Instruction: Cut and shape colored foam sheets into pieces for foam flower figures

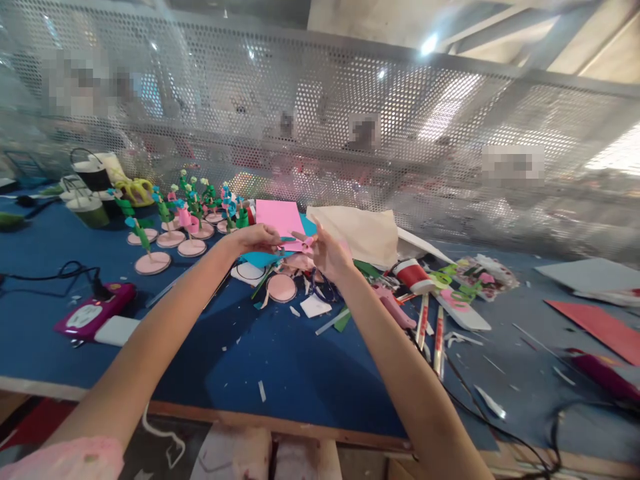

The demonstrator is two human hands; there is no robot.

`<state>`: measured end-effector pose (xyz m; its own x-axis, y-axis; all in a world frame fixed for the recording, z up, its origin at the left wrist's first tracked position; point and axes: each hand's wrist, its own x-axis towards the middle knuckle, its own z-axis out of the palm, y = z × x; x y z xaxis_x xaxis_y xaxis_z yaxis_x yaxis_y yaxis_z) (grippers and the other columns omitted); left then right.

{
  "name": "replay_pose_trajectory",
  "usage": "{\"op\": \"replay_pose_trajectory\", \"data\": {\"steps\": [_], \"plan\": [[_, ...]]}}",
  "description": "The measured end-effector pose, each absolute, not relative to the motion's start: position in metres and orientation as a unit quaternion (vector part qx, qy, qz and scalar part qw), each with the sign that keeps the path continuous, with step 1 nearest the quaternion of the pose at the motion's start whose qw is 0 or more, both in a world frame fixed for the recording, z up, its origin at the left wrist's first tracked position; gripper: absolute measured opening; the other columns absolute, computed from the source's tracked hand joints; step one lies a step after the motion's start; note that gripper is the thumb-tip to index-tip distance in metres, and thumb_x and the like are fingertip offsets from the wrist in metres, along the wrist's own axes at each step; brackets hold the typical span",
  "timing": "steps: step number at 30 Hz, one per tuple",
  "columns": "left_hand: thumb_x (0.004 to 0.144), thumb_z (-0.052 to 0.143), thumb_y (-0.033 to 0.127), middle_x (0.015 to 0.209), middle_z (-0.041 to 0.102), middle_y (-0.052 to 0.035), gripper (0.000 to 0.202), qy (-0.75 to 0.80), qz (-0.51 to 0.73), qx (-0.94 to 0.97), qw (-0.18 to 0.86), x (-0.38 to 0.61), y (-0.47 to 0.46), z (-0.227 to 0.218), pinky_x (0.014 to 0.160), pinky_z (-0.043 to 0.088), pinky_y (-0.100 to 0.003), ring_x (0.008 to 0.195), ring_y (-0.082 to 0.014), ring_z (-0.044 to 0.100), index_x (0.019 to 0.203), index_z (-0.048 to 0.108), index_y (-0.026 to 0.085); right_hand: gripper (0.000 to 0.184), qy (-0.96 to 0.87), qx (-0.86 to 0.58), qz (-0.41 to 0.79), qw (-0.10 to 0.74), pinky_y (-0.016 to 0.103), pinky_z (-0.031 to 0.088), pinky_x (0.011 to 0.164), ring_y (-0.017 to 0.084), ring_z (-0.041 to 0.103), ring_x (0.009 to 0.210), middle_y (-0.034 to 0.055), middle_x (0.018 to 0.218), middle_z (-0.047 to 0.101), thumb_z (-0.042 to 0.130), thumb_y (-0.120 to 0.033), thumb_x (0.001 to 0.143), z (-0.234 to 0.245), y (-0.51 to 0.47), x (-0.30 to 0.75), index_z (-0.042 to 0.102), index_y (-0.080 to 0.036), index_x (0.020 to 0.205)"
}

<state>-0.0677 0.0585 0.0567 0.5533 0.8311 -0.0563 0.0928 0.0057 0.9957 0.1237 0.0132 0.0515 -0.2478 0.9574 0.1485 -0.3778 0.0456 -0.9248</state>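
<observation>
My left hand point(260, 237) is closed in a pinch above the middle of the table. A small teal strip point(287, 239) shows at its fingertips, though its kind is unclear. Facing it, my right hand point(331, 255) pinches a small pink curled piece point(307, 244) that looks like paper. The two sets of fingertips are a short distance apart, with these pieces between them. Just behind my hands lie a pink paper sheet point(277, 217) and a blue sheet point(253, 258). Below them, a round pink disc point(281, 288) rests among paper scraps.
Several paper flowers on pink round bases point(153, 263) stand at the left, behind a purple power strip point(97, 312). To the right are a red-and-white roll point(414, 276), a pink glue gun point(396, 311), glue sticks point(439, 341) and cables. A perforated metal screen point(330, 133) rises behind.
</observation>
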Motion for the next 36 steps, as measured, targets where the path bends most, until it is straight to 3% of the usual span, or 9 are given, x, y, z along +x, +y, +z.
{"op": "replay_pose_trajectory", "data": {"steps": [4,11,17,21,25,30,33,36], "plan": [[0.058,0.074,0.01,0.045,0.058,-0.0004,0.013,0.419,0.263,0.641,0.587,-0.074,0.06,0.061,0.052,0.046,-0.02,0.045,-0.0086,0.054,0.051,0.062,0.011,0.039,-0.54,-0.351,0.583,0.495,0.033,0.043,0.084,0.022,0.061,0.098,-0.0041,0.049,0.057,0.064,-0.054,0.064,0.051,0.012,0.122,0.065,-0.025,0.09],[0.049,0.077,0.01,0.043,0.061,0.0018,0.013,0.457,0.259,0.667,0.528,-0.072,0.056,0.067,0.049,0.046,-0.019,0.043,-0.0089,0.056,0.049,0.064,0.013,0.04,-0.603,-0.396,0.524,0.452,0.037,0.04,0.086,0.025,0.061,0.088,0.0009,0.047,0.051,0.06,-0.06,0.062,0.046,0.016,0.122,0.06,-0.02,0.058],[0.052,0.076,0.012,0.046,0.062,0.0001,0.01,0.456,0.26,0.719,0.456,-0.072,0.049,0.076,0.052,0.046,-0.02,0.047,-0.0104,0.058,0.05,0.066,0.014,0.043,-0.634,-0.466,0.442,0.43,0.029,0.041,0.076,0.015,0.055,0.066,-0.0029,0.05,0.048,0.056,-0.062,0.061,0.048,0.017,0.126,0.058,-0.019,0.052],[0.06,0.071,0.016,0.051,0.064,-0.003,0.005,0.495,0.25,0.78,0.29,-0.067,0.038,0.086,0.058,0.046,-0.024,0.057,-0.0159,0.062,0.056,0.069,0.014,0.045,-0.681,-0.49,0.389,0.381,0.028,0.042,0.066,0.013,0.049,0.053,-0.0036,0.043,0.045,0.058,-0.061,0.063,0.053,0.014,0.128,0.061,-0.017,0.052],[0.065,0.07,0.032,0.065,0.068,-0.0113,0.021,0.526,0.24,0.816,0.032,-0.055,0.017,0.096,0.069,0.046,-0.032,0.074,-0.0254,0.064,0.065,0.072,0.011,0.048,-0.694,-0.493,0.378,0.364,0.033,0.043,0.081,0.021,0.06,0.078,0.0038,0.06,0.063,0.054,-0.063,0.069,0.054,0.014,0.128,0.067,-0.017,0.062],[0.081,0.05,0.017,0.075,0.066,-0.0148,0.021,0.557,0.255,0.784,-0.104,-0.029,-0.007,0.091,0.075,0.046,-0.039,0.076,-0.0258,0.063,0.077,0.069,0.009,0.062,-0.596,-0.481,0.482,0.425,0.051,0.03,0.099,0.029,0.046,0.118,0.0118,0.1,0.067,0.038,-0.074,0.071,0.054,0.011,0.123,0.069,-0.021,0.08],[0.083,0.038,0.006,0.069,0.065,-0.0105,0.03,0.5,0.288,0.799,-0.169,-0.017,-0.013,0.08,0.086,0.045,-0.04,0.068,-0.0193,0.062,0.079,0.068,0.01,0.064,-0.521,-0.458,0.533,0.485,0.053,0.032,0.097,0.027,0.042,0.122,0.0109,0.104,0.065,0.035,-0.077,0.07,0.055,0.01,0.122,0.067,-0.024,0.083],[0.085,0.032,0.003,0.067,0.064,-0.0101,0.036,0.476,0.304,0.797,-0.216,-0.01,-0.014,0.069,0.091,0.044,-0.039,0.066,-0.0169,0.061,0.097,0.065,0.004,0.061,-0.503,-0.428,0.541,0.521,0.043,0.044,0.086,0.025,0.053,0.108,0.0092,0.09,0.067,0.038,-0.078,0.068,0.057,0.013,0.124,0.066,-0.024,0.077]]}}
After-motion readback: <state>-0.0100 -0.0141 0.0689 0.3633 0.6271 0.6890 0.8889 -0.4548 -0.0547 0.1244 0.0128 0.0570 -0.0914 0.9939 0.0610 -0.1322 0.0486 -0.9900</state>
